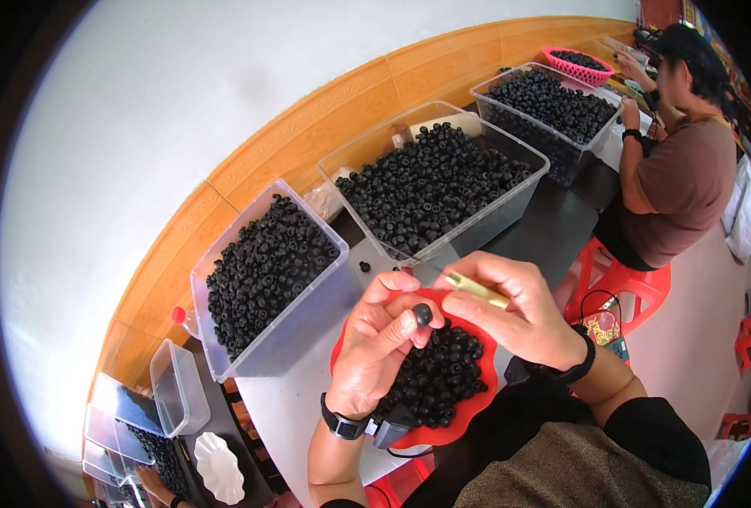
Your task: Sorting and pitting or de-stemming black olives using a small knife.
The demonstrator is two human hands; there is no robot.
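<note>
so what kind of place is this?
Looks like a small workshop for hand assembly or sorting. Clear plastic bins heaped with small black beads line a long table, a co-worker sits further down on a red stool, and the left hand pinches one black bead.

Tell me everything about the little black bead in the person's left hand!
The black bead is small, round and dark, smooth and slightly shiny, like the many heaped on the red tray beneath it. The left hand pinches it between its fingers, lifted above the heap. The right hand holds a yellowish stick-like tool close beside it. Whether it has a hole cannot be told.
</note>
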